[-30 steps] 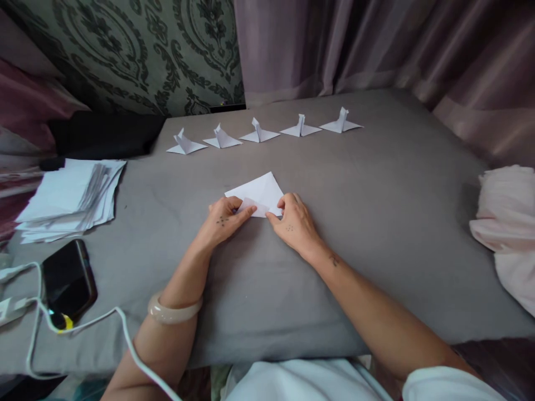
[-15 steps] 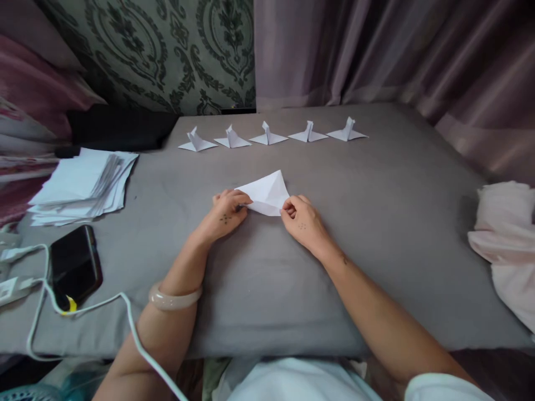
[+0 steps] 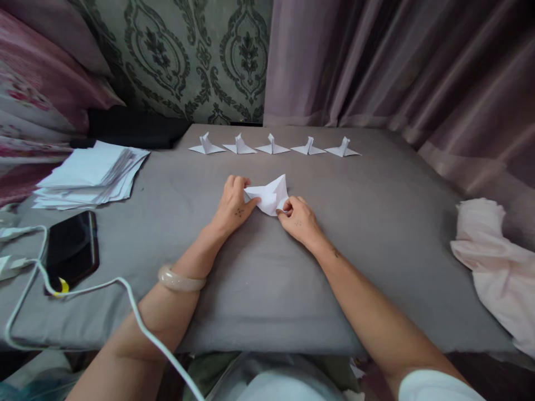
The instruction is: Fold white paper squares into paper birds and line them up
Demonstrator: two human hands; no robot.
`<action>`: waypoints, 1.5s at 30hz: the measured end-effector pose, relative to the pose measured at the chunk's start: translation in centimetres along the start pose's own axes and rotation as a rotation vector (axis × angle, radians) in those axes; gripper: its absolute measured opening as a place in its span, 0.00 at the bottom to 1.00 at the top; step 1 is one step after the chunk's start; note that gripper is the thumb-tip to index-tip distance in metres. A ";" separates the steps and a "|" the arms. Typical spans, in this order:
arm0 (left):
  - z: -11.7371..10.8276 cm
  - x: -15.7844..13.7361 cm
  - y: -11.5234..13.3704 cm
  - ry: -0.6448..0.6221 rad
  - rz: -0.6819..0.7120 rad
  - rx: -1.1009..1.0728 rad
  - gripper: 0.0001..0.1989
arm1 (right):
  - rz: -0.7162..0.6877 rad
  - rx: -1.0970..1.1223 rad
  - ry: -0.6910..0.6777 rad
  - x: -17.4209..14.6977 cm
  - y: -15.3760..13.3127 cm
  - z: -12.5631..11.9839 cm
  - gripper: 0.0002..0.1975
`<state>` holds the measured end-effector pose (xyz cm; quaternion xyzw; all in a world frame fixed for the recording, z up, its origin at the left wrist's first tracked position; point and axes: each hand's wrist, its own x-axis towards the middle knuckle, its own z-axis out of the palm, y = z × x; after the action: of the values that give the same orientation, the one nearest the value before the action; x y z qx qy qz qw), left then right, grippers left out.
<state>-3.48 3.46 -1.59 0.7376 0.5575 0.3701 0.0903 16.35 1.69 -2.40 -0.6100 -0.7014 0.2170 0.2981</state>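
A partly folded sheet of white paper [image 3: 270,197] is between my two hands near the middle of the grey-covered table. My left hand [image 3: 234,203] grips its left corner, thumb on the near side and fingers behind. At the lower right corner my right hand [image 3: 298,220] pinches the paper between thumb and curled fingers. One pointed corner of the paper stands up at the far right, and its near edge bulges towards me. Beyond it, several folded white paper figures [image 3: 272,146] stand in a row, each with flat pointed sides and an upright middle.
A stack of white paper [image 3: 83,172] lies at the left, with a black phone [image 3: 73,245] in front of it. A white cable [image 3: 137,317] runs across my left forearm. Pale pink cloth [image 3: 485,239] is bunched at the right edge. Curtains [image 3: 334,61] hang behind.
My left hand has shifted its hold, its fingers now raised behind the paper's left corner. The paper has bent more, looking narrower and more cupped. The view has tilted slightly.
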 end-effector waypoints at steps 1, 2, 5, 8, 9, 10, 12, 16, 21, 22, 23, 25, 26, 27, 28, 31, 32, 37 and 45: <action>-0.1 -0.1 0.2 -0.024 -0.033 -0.018 0.14 | -0.003 -0.001 -0.007 0.0 0.0 -0.1 0.08; -0.2 -0.3 0.5 -0.059 -0.064 -0.037 0.10 | -0.005 -0.003 -0.012 0.0 0.0 -0.1 0.08; -0.5 -0.7 1.3 -0.145 -0.171 -0.107 0.06 | -0.011 -0.025 -0.011 0.0 0.0 -0.1 0.09; -0.5 -1.1 1.7 -0.131 -0.307 -0.267 0.03 | -0.020 -0.044 0.013 0.1 0.0 0.1 0.10; -0.3 -1.2 1.7 -0.128 -0.336 -0.358 0.04 | -0.023 -0.048 0.023 0.1 0.0 0.1 0.10; -0.1 -1.3 1.6 -0.131 -0.353 -0.458 0.04 | -0.027 -0.054 0.032 0.1 0.1 0.2 0.10; 0.2 -1.3 1.5 -0.147 -0.360 -0.649 0.05 | -0.035 -0.065 0.043 0.2 0.1 0.3 0.11; 0.8 -1.4 1.3 -0.181 -0.332 -0.707 0.07 | -0.036 -0.061 0.046 0.2 0.0 0.3 0.11; 1.4 -1.3 1.3 -0.191 -0.266 -0.602 0.06 | -0.031 -0.077 0.046 0.3 0.0 0.3 0.12; 1.5 -1.3 1.3 -0.178 -0.262 -0.641 0.07 | -0.038 -0.087 0.045 0.3 0.0 0.3 0.12; 1.5 -1.3 1.3 -0.159 -0.252 -0.674 0.11 | -0.047 -0.097 0.044 0.4 0.0 0.3 0.11; 1.3 -1.3 1.2 -0.116 -0.196 -0.635 0.22 | -0.061 -0.113 0.034 0.4 0.1 0.3 0.11; 1.2 -1.3 1.1 -0.104 -0.149 -0.554 0.27 | -0.064 -0.118 0.026 0.5 0.1 0.3 0.10; 1.0 -1.3 0.9 -0.103 -0.096 -0.448 0.33 | -0.062 -0.121 0.018 0.5 0.2 0.3 0.10; 0.8 -1.4 0.8 -0.099 -0.046 -0.338 0.37 | -0.059 -0.123 0.011 0.5 0.2 0.3 0.10; 0.1 -1.5 0.3 -0.022 0.066 -0.093 0.48 | -0.043 -0.141 0.008 0.6 0.1 0.3 0.10; -0.1 -1.5 0.2 0.025 0.097 -0.030 0.50 | -0.040 -0.147 0.010 0.6 0.0 0.3 0.11; -0.7 -1.4 -0.3 -0.025 0.217 0.237 0.27 | -0.036 -0.150 -0.002 0.6 -0.1 0.2 0.12; -0.9 -0.8 -0.5 -0.163 0.304 0.213 0.12 | -0.034 -0.104 -0.011 0.6 0.2 0.1 0.10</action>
<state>-4.58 2.65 -1.59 0.8461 0.4665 0.2577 -0.0003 16.40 2.36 -2.54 -0.6115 -0.7237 0.1782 0.2658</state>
